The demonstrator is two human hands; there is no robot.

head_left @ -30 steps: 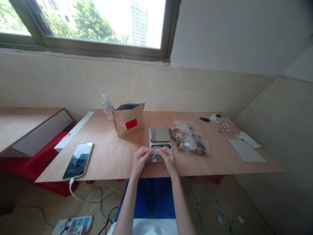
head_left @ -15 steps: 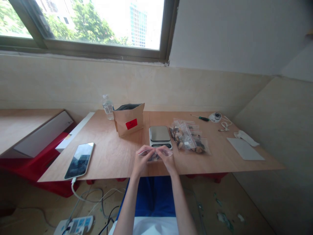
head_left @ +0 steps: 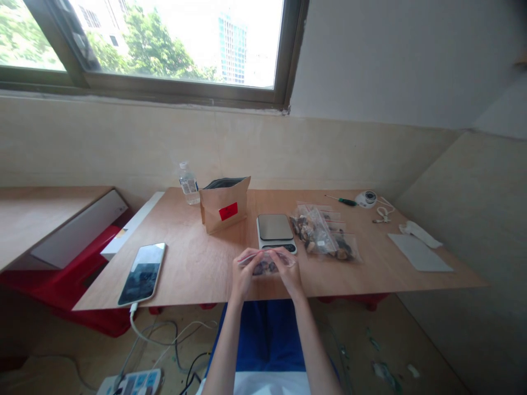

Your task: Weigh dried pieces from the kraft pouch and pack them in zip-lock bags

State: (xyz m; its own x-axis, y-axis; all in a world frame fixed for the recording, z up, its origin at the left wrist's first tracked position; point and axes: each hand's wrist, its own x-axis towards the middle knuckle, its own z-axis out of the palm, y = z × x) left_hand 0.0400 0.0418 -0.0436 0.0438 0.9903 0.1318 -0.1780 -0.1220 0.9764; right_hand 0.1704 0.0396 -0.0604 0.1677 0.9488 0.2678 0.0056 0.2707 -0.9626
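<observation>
A clear zip bag point(head_left: 267, 267) with dark pieces in its bottom is held at the table's front edge. My left hand point(head_left: 244, 270) pinches its red-lined top on the left, and my right hand point(head_left: 290, 269) pinches the same top on the right. Both thumbs meet near the middle of the seal. Just beyond the bag sits a white kitchen scale point(head_left: 275, 227) with a bare metal plate; my fingers hide part of its front. Right of the scale lies a pile of filled zip bags point(head_left: 321, 233) holding brown and dark dried pieces.
A brown paper pouch point(head_left: 224, 208) with a red label stands open-topped behind, beside a water bottle point(head_left: 189, 185). At left lies a phone point(head_left: 142, 273) on a cable. A screwdriver point(head_left: 346, 201), a white camera point(head_left: 365, 199) and a white sheet point(head_left: 420, 253) are on the right.
Both hands stay on the bag's top edge. Its mouth looks more parted and bowed than a second ago. The whole view has shifted slightly.
</observation>
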